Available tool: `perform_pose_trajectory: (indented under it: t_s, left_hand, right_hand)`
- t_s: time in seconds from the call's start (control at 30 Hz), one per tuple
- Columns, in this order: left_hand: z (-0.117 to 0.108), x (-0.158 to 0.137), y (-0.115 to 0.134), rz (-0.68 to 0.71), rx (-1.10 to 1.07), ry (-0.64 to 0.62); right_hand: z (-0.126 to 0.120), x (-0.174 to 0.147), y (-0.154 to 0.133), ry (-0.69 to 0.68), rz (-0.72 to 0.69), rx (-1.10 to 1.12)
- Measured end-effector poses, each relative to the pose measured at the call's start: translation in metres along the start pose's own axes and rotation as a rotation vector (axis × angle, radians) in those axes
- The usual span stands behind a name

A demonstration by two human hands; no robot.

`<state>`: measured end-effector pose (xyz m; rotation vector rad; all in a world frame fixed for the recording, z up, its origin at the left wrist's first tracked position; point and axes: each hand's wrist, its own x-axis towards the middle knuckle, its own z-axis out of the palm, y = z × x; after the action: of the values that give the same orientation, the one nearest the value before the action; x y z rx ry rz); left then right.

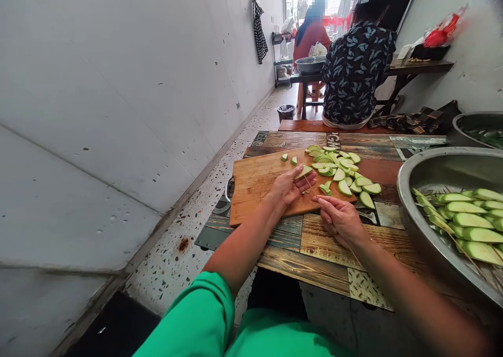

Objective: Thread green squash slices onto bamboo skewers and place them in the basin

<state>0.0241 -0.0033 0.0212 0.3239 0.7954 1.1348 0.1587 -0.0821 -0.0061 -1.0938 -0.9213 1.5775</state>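
Observation:
My left hand (288, 186) is closed on a half-round green vegetable slice (304, 172), pinched over the cutting board. A thin wooden skewer (310, 185) runs between my hands, its tip at the slice; whether it has gone in I cannot tell. My right hand (341, 218) grips the skewer, whose lower end shows below the palm. Beneath my left hand lies the wooden cutting board (255, 189). A pile of pale green slices (334, 163) covers its right side and spills onto the table, and two small end pieces (288, 159) sit near its far edge.
A large metal bowl (406, 189) with skewered slices (467, 218) stands at the right of the patchwork wooden table (275, 255). Another metal bowl (458, 123) is behind it. Two people sit farther back, by a dark table (424, 68). A white wall (118, 84) runs along the left.

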Motion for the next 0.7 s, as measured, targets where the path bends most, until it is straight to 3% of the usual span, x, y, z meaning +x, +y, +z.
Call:
perform_pose_trajectory:
  t_s: [0.13, 0.4, 0.57, 0.7]
  left_hand:
    - [0.004, -0.004, -0.006, 0.025, 0.015, -0.031]
    - [0.011, -0.007, -0.031, -0.077, 0.169, -0.135]
    - [0.013, -0.014, -0.020, 0.127, 0.235, -0.109]
    - [0.008, -0.012, -0.001, 0.272, 0.668, 0.033]
  right_hand:
    - [-0.003, 0.004, 0.005, 0.057, -0.101, -0.072]
    - [-0.007, 0.012, 0.002, 0.148, -0.310, -0.230]
    - [-0.007, 0.009, 0.000, 0.054, -0.351, -0.364]
    - [-0.011, 0.010, 0.000, 0.091, -0.388, -0.330]
